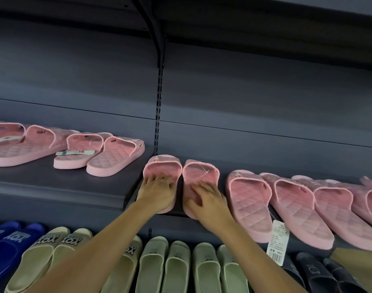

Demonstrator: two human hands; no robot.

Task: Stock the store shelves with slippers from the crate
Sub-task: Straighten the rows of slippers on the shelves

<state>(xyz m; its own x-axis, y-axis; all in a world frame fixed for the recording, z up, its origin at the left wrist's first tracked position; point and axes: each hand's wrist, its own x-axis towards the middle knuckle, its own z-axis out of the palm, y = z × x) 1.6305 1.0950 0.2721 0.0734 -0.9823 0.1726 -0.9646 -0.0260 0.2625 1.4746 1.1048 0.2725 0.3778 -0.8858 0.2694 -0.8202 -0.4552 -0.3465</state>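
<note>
We press the left hand (157, 192) flat on the left slipper (163, 166) of a pink pair, fingers spread, not gripping. The right hand (206, 200) lies flat on the right slipper (202, 172), fingers apart and lightly curved over the footbed; no clamp seen. Both slippers sit side by side on the grey shelf (60, 187), toes toward the back panel (265, 98), heels at the front edge. The two are just beside each other; we cannot tell whether they touch. A thin plastic tie crosses the right slipper's strap.

Right of this pair, more pink slippers (250, 199) lie in an overlapping row, angled; a white tag (277, 242) hangs from one over the shelf edge. To the left, a pink pair (104, 155) lies apart from ours, another beyond it.

Lower shelf: blue slippers (7, 242) at far left, then green slippers (176, 265), then dark slippers (320, 273) at right. Crate not in view.
</note>
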